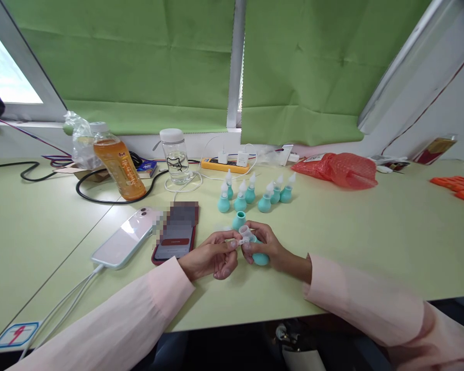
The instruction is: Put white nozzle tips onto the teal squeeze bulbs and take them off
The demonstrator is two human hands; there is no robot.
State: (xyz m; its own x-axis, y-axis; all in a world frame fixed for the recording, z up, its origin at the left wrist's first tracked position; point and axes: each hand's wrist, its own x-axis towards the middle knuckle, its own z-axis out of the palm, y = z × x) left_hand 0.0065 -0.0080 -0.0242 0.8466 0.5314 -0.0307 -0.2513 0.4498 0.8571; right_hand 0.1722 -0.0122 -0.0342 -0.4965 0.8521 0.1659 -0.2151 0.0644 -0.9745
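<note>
My left hand (pixel 214 254) pinches a small clear plastic tip (pixel 246 234) between thumb and fingers. My right hand (pixel 265 245) is wrapped round a teal rubber bulb (pixel 260 257) lying on the pale green table (pixel 371 232); the clear tip sits at the bulb's mouth. Just behind my hands stands a teal bulb without a tip (pixel 238 220). Farther back, several assembled teal bulbs with white tips (pixel 255 193) stand upright in a loose group.
Two phones lie left of my hands: a white one (pixel 124 238) on a cable and a red-cased one (pixel 177 234). Behind stand an orange drink bottle (pixel 119 166), a clear jar (pixel 175 156), a yellow power strip (pixel 225 164), a red bag (pixel 338 169) and orange trays (pixel 458 187).
</note>
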